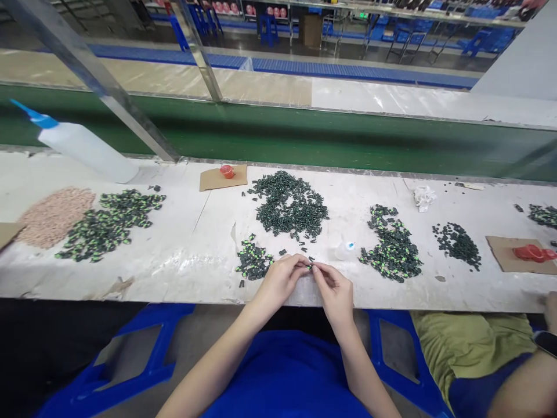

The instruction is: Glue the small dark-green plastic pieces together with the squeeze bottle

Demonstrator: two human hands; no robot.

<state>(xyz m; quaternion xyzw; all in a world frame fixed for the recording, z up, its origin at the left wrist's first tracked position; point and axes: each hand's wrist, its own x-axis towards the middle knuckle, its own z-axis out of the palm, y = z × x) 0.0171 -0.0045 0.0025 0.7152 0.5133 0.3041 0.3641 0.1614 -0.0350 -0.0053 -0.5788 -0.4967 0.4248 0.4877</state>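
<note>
My left hand (285,274) and my right hand (335,285) meet at the table's near edge, fingertips pinched together. Between them is a small black-and-green plastic part (310,267), mostly hidden by the fingers. Just left of my left hand lies a small pile of black-and-green parts (253,259). Beyond both hands spreads a larger heap of small dark green-black pieces (289,203). A small white bottle with a blue tip (345,250) lies near my right hand. Farther right is another pile of black-and-green parts (394,247).
A large white squeeze bottle (91,148) leans at left behind pinkish pieces (58,215) and more black-and-green parts (108,223). Cardboard pieces (209,181) carry red cups (227,171). Crumpled tissue (423,198) lies at right. A co-worker's arm (528,377) is at far right. A metal post (130,125) rises behind.
</note>
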